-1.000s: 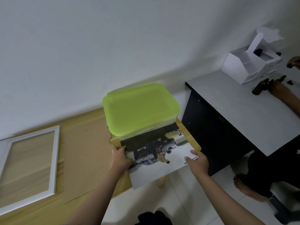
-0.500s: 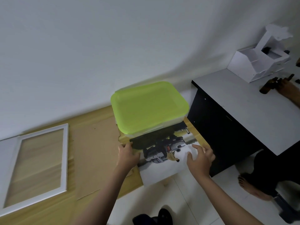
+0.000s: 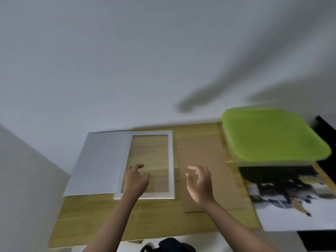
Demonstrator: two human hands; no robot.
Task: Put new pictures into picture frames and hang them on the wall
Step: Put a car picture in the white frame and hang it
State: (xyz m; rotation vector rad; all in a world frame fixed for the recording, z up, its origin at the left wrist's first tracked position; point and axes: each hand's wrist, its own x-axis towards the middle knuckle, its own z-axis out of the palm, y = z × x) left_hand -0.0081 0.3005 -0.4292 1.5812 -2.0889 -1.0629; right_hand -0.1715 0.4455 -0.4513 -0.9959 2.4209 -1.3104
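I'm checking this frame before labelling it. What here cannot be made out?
Head view only:
- Poster: its top lies hidden under the green-lidded box, the right edge is cut off by the frame, and motion blur smears the image.
- Left hand: whether it touches the white frame is lost in blur.
- Right hand: contact with the brown backing board is unclear.
- Dark object at the bottom edge: cropped, unidentifiable.

text: none readable | poster [image 3: 291,202] print blurred (motion smear)
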